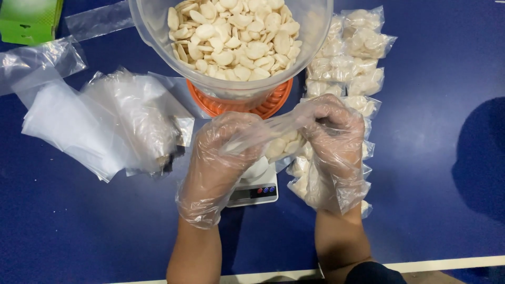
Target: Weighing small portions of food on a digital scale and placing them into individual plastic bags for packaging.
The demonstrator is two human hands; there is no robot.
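Both my hands wear loose clear plastic gloves. My left hand [221,158] and my right hand [334,142] pinch the two ends of a small clear bag [281,139] holding several pale flat chips. The bag hangs just above a small white kitchen scale [256,186]. Right behind it stands a big clear tub [231,47] full of the same pale chips, resting on an orange lid or base [239,105].
A pile of empty clear bags [110,121] lies on the left of the blue table [436,184]. Filled, sealed chip bags [352,58] lie in rows on the right, partly under my right hand. A green box [29,21] sits at the far left corner.
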